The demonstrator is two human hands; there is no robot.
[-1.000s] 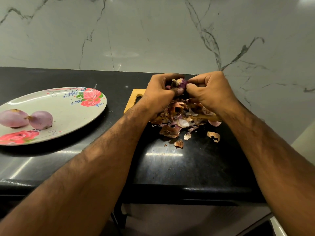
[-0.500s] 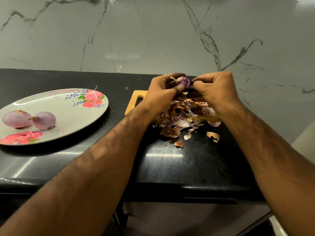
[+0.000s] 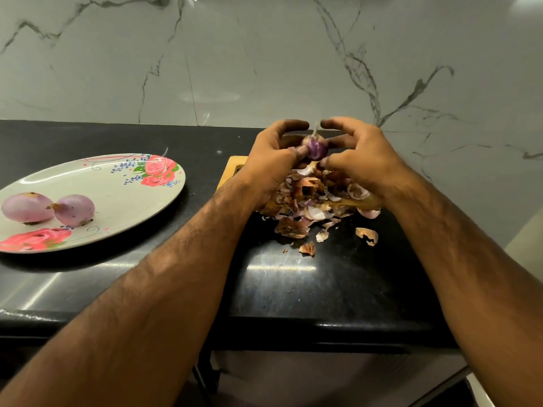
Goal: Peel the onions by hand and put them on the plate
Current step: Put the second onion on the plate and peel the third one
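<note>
The left hand (image 3: 270,163) and right hand (image 3: 363,155) each grasp the small purple onion (image 3: 316,148), stalk upward, over the brown peel heap (image 3: 308,201) at the far edge of the black surface (image 3: 293,289); the floral white plate (image 3: 123,198) lies leftward, nearer the left grip.

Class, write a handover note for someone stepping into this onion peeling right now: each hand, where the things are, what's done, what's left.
Left hand grips the onion above the skin pile.
Right hand pinches the same onion, fingers curled round it.
Two peeled onions lie on the plate, left on the counter.
Done: two onions peeled and plated.
Left: finish peeling the held onion, which seems to carry skin at its top, then plate it.
</note>
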